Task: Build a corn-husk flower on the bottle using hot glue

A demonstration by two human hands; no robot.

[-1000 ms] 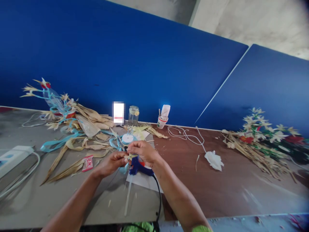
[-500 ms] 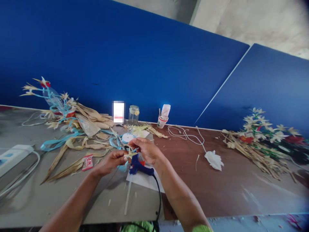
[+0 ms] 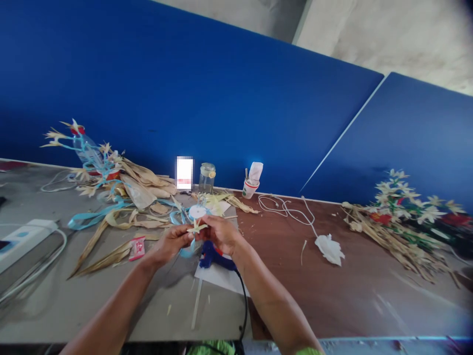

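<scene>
A small pale corn-husk flower [image 3: 197,227] with pointed petals is held between my two hands above the table. My left hand [image 3: 173,242] pinches it from the left, thumb and fingertips together. From the other side my right hand [image 3: 220,233] grips it too, its fingertips partly hidden behind the petals. Just below the right hand lies a dark blue glue gun [image 3: 211,257] on white paper [image 3: 229,280]. A clear glue stick [image 3: 197,303] sticks out of the gun toward me. Behind the hands rests a white spool [image 3: 197,212] beside light blue ribbon [image 3: 176,217].
Dried husks [image 3: 148,180] and a plastic bottle [image 3: 86,150] with husk flowers on blue stems stand at left, near a power strip [image 3: 27,241]. Farther back are a glass jar [image 3: 207,178] and a paper cup [image 3: 250,189]. Right are a white cable [image 3: 284,211], crumpled tissue [image 3: 330,249] and more flowers [image 3: 397,197].
My right hand has come down beside my left, and both now hold the flower. The flower has shifted slightly up and left, clear of the glue gun. The view has shifted a little.
</scene>
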